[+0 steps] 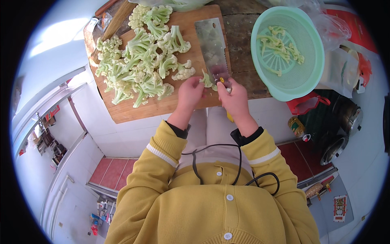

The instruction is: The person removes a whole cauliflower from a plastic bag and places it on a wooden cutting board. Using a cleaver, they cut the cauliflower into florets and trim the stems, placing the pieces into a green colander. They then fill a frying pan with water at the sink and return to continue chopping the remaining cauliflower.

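Observation:
My left hand (191,94) is closed, pinching a small cauliflower floret (206,79) over the near edge of the wooden cutting board (140,114). To its right, my right hand (235,96) wraps round the yellow handle of a cleaver (212,44). The handle's end shows below that hand. Broad and metal, the blade points away from me over the board's right side, with a hole near its far end. A small pale bit by my right thumb is too small to name. Many cut cauliflower florets (138,53) are heaped on the board's left and middle.
Right of the board, a mint-green plastic colander (289,87) holds a few floret pieces (280,44). Clear plastic bags (331,28) lie behind it. Below the worktop at right are a red bag (306,103), an oil bottle (296,127) and metal pots (349,116). A black cable (239,162) crosses my lap.

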A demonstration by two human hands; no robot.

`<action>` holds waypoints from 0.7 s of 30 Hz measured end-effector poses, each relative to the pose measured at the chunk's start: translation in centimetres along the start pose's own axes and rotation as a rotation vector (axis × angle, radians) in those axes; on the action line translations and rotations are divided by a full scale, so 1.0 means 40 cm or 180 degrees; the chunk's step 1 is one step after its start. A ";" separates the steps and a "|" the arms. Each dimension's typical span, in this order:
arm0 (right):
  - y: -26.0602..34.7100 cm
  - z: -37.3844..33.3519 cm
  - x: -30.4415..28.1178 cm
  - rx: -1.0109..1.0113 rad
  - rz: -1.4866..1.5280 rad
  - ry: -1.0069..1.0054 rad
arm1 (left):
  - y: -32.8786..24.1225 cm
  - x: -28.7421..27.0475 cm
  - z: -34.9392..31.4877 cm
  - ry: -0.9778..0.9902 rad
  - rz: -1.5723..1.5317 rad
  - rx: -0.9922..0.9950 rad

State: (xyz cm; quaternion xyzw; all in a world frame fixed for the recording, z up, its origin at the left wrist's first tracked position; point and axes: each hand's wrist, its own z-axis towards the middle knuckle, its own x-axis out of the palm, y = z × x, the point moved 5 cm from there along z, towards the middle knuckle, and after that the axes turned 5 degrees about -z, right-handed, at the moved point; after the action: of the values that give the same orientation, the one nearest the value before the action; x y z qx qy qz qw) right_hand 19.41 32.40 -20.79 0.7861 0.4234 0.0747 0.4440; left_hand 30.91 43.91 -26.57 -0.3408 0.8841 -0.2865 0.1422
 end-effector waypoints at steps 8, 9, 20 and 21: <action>-0.023 0.015 0.020 0.0169 0.0098 0.0066 | 0.017 -0.009 -0.003 -0.0568 -0.0569 -0.0171; -0.023 0.019 0.026 0.0056 0.0067 0.0027 | 0.019 -0.009 -0.004 -0.0571 -0.0627 -0.0183; -0.019 0.041 0.061 -0.0410 -0.0295 -0.0225 | -0.009 0.003 -0.018 -0.0565 -0.0048 0.0250; -0.017 0.041 0.063 -0.0431 -0.0397 -0.0250 | -0.013 0.001 -0.017 -0.0564 -0.0038 0.0273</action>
State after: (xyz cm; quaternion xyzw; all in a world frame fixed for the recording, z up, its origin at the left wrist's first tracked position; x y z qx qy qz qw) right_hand 21.42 33.36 -22.93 0.7287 0.4477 0.0445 0.5163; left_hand 30.83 43.85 -25.72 -0.3637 0.8529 -0.2937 0.2325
